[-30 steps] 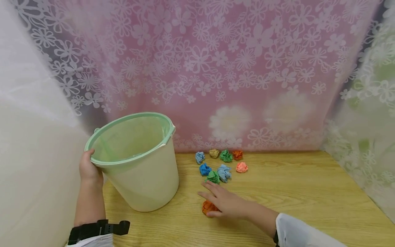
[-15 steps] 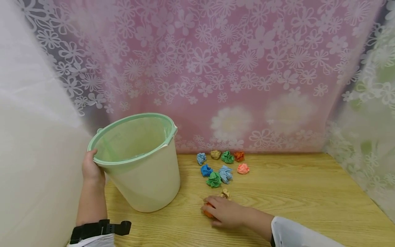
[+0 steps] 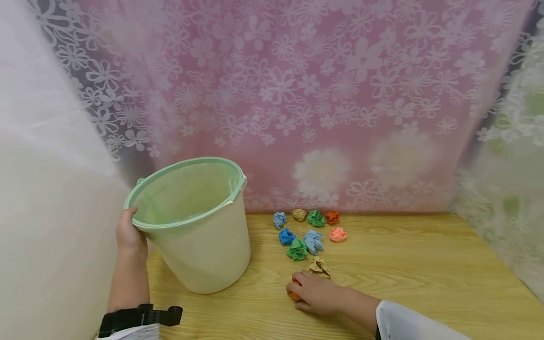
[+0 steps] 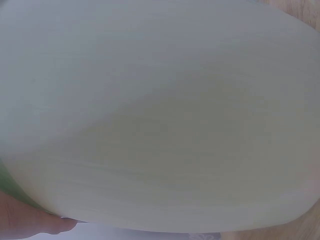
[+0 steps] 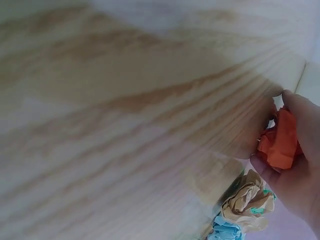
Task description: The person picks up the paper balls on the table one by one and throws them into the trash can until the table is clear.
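My left hand (image 3: 131, 238) grips the green rim of a cream bucket (image 3: 212, 252), thumb over the edge at its left side. The bucket tilts on the wooden table, and its wall (image 4: 165, 125) fills most of the left wrist view. With curled fingers my right hand (image 3: 318, 293) holds an orange crumpled paper ball (image 5: 280, 140) low over the table, mostly covered in the head view. Just beyond that hand lies a tan crumpled paper ball (image 3: 319, 267). Farther back are a green paper ball (image 3: 297, 250), a light blue one (image 3: 313, 242) and a dark blue one (image 3: 286, 236).
Along the back of the table (image 3: 403, 264) lie more paper balls: light blue (image 3: 279, 220), tan (image 3: 299, 215), green (image 3: 316, 218) and red-orange (image 3: 332, 217). A pink one (image 3: 338, 234) sits to their right. A pink floral curtain (image 3: 272, 104) hangs behind.
My right hand's spread fingers have curled round the orange paper ball, and the hand has shifted slightly right. The tan ball beyond it has come into sight. My left hand keeps its grip.
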### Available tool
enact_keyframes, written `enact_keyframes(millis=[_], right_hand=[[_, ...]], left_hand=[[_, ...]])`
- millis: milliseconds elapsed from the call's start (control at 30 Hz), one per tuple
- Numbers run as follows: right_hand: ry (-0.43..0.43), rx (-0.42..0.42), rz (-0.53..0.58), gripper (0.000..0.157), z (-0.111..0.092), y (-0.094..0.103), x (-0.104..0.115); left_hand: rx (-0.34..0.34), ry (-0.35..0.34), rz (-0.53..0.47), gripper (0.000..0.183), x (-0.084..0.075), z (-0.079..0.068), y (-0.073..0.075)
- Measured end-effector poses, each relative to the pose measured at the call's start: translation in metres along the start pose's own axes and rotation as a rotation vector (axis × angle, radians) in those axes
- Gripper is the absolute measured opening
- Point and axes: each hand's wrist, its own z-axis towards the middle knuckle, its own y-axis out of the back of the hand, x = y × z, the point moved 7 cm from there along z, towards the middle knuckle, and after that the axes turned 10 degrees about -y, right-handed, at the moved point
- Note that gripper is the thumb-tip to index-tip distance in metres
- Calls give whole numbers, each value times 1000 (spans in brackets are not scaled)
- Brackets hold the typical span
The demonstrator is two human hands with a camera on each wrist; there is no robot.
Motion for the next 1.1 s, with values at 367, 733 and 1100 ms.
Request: enact_keyframes(millis=[367,733,1100], right_hand=[[-30,14,-16,12,5,-1,-1],[-113,107,54,13,19,14,-1],[-122,-17,73,16,39,69,2]], left_hand=[[9,-1,-8,55,0,0,-1],[-7,-2,-21,55,1,1,-1],[-3,-17,-32,55,0,2,-1]])
